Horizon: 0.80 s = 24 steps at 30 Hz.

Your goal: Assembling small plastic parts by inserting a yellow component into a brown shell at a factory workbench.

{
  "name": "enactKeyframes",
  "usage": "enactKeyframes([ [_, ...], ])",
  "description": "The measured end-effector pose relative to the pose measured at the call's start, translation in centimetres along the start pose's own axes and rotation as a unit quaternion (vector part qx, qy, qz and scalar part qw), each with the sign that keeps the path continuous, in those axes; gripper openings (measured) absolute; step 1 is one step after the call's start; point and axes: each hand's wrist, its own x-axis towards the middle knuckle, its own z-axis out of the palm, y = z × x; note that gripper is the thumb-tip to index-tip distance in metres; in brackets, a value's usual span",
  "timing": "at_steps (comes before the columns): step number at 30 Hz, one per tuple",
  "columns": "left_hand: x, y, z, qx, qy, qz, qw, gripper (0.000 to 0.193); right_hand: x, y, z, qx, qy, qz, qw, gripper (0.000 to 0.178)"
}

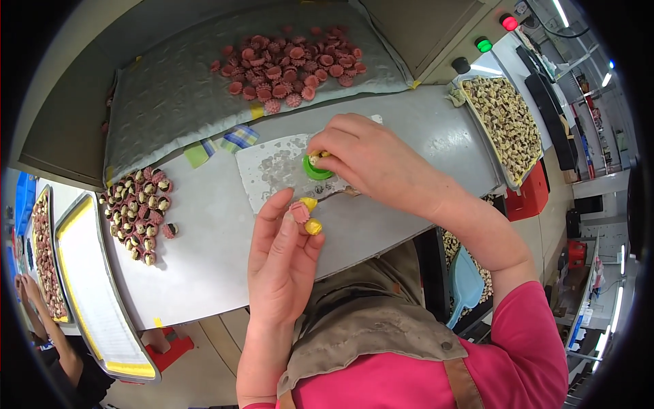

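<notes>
My left hand (279,259) is raised over the near edge of the table. Its fingers pinch a small pink ridged cup-shaped piece (300,212). Two shiny yellow bits (313,226) show beside the piece, seemingly coverings on fingertips. Farther off, my right hand (354,153) reaches in from the right with its fingers closed down at a small round green dish (317,172). Pale yellow shows at those fingertips, but I cannot make out what they hold. Under the dish lies a white, wet-spotted board (262,167).
Pink cups (279,71) are heaped on a grey padded mat (170,116) at the back. Filled pink pieces (139,218) cluster at left, near a yellow-edged tray (85,245). A tray of brown-and-cream bits (501,123) stands right. Another person's hands (30,293) show far left.
</notes>
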Motion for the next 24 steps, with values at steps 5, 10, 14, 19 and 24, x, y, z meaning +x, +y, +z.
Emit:
enactKeyframes([
  [5, 0.1, -0.1, -0.3, -0.008, -0.019, 0.019, 1.000, 0.032, 0.1, 0.6, -0.4, -0.022, -0.020, -0.071, 0.997, 0.013],
  [10, -0.1, -0.2, 0.3, 0.003, 0.000, 0.018, 1.000, 0.031, 0.0, 1.1, -1.0, -0.046, -0.010, -0.078, 0.996, 0.013],
  [14, -0.6, -0.2, 0.5, 0.011, -0.004, 0.023, 1.000, 0.031, -0.5, 1.2, -0.2, -0.028, 0.038, -0.074, 0.996, 0.014],
  [19, -1.1, -0.2, 0.0, 0.047, -0.029, 0.010, 0.998, 0.031, -1.8, -0.6, -1.4, 0.180, -0.002, 0.113, 0.977, 0.016],
  [24, -1.3, -0.1, 0.2, 0.055, -0.044, 0.007, 0.997, 0.031, -3.4, -2.8, -1.2, 0.547, 0.005, 0.213, 0.810, 0.019],
])
